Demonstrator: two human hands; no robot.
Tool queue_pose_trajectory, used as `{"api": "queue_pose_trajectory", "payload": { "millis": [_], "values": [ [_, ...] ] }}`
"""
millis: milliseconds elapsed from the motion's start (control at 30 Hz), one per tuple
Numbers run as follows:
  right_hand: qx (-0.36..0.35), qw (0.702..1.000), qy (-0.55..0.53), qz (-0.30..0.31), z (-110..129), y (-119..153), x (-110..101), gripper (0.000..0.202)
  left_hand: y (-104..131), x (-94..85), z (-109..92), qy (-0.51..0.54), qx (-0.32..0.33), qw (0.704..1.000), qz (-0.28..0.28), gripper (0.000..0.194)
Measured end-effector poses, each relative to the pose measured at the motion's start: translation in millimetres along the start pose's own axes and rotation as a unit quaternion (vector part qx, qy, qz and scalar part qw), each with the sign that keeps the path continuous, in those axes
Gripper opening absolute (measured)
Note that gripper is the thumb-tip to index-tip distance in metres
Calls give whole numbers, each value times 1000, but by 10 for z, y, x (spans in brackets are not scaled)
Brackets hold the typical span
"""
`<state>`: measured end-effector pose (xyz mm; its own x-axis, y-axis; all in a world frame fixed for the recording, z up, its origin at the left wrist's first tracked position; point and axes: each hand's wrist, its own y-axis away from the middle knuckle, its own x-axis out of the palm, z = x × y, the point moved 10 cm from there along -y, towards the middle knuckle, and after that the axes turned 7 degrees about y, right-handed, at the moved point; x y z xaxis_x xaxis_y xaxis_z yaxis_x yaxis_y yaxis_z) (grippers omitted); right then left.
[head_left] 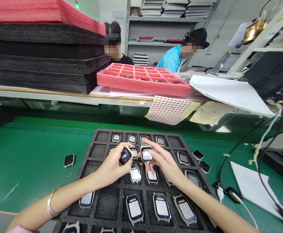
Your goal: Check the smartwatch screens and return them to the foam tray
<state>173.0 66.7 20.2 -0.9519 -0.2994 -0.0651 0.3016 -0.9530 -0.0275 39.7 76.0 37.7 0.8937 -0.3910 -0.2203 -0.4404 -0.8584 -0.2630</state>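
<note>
Pinched in my left hand (116, 163) is a strapless smartwatch (125, 155) whose dark screen shows a watch face. My right hand (164, 161) grips another smartwatch (146, 154) with a lit white screen, fingers around its edges. Both hands hover over a black foam tray (107, 203) divided into square compartments. Several strapless smartwatches lie in it, most with white grids on their screens, such as one smartwatch (134, 208) near the front. Some compartments hold nothing. My forearms hide parts of the tray.
One watch (69, 160) lies on the green mat (41, 145) at left, two more at right near cables (220, 186) and a white sheet (255, 187). On the shelf stand a pink foam tray (141, 87) and stacked black foam (41, 64). Two people (172, 60) sit beyond.
</note>
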Motion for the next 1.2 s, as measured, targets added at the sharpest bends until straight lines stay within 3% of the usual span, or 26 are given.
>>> {"api": "queue_pose_trajectory", "payload": {
  "millis": [533, 700, 833, 967, 1100, 1200],
  "values": [
    [-2, 1000, 7, 6, 6, -5, 1, 50, 3, -10, -59, -8, 14, 1000, 1, 37],
    [-1, 1000, 4, 6, -2, -6, -1, 48, -43, 5, 79, 94, -45, 995, -11, 28],
    [-2, 1000, 0, 7, -5, -8, 0, 45, -40, 119, 290, 229, -155, 961, 12, 32],
    [-4, 1000, 3, 10, -7, -14, -2, 44, -10, 158, 366, 308, -217, 926, 13, 35],
    [-2, 1000, 3, -15, 3, -20, -70, 44, 16, 215, 332, 415, -240, 878, 16, 39],
    [-12, 999, -8, -30, 49, -26, -132, 46, 8, 236, 270, 445, -219, 868, 26, 48]
  ]
}}
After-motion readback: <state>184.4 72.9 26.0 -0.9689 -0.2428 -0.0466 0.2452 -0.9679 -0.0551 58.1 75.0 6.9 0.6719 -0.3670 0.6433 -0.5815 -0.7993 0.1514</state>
